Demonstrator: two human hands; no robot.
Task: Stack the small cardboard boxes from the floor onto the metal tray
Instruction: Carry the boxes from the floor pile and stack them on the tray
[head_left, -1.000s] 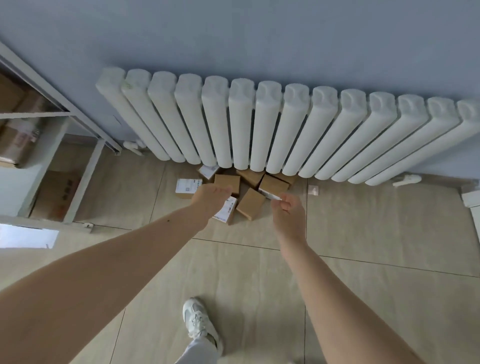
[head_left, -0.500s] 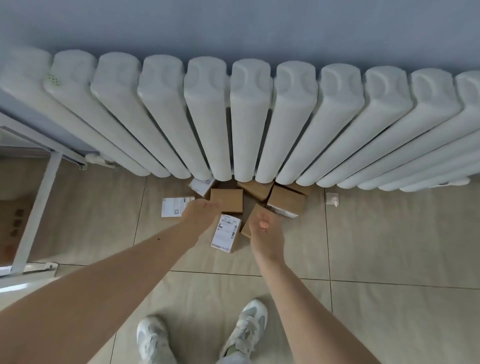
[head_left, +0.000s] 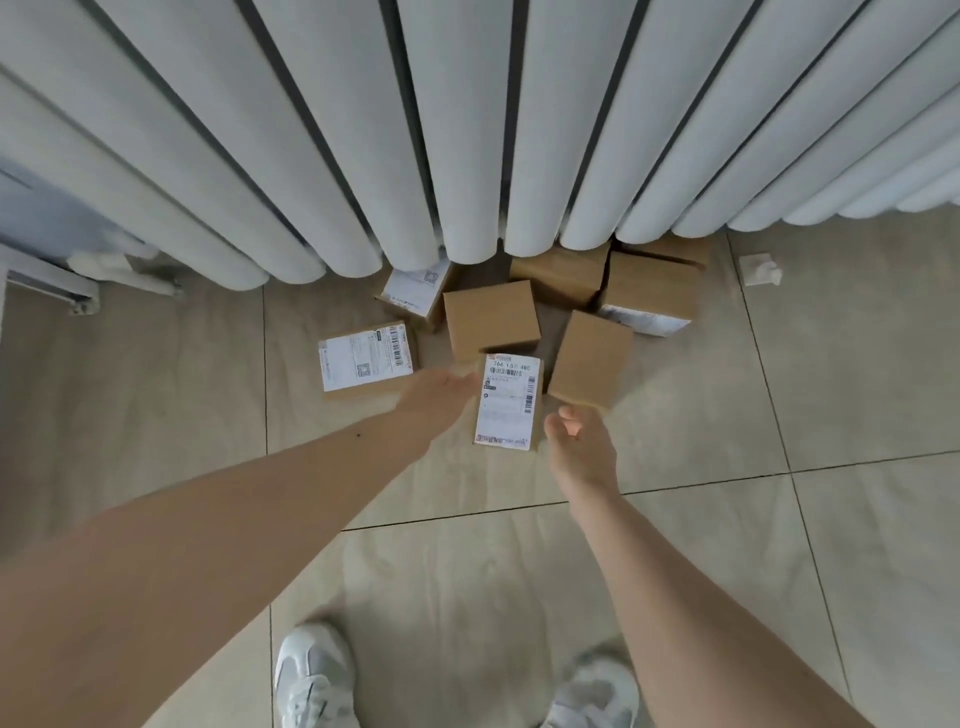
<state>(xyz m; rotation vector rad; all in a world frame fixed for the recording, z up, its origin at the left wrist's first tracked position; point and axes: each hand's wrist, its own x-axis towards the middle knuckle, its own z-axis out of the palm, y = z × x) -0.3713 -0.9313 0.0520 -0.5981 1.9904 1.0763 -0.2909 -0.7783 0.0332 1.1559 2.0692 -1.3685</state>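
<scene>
Down at the foot of the white ribbed radiator (head_left: 467, 130), small brown cardboard boxes (head_left: 491, 319) lie scattered on the beige tiled floor (head_left: 779, 545), in the middle of the frame. Both hands reach toward a box with a white shipping label (head_left: 506, 400) facing up. The left hand (head_left: 439, 392) touches that box's left edge, fingers loosely spread, gripping nothing. The right hand (head_left: 579, 441) hangs just to its lower right, fingers relaxed and empty. Another labelled flat box (head_left: 366, 361) lies to the left. White sneakers (head_left: 314, 675) stand at the bottom edge.
</scene>
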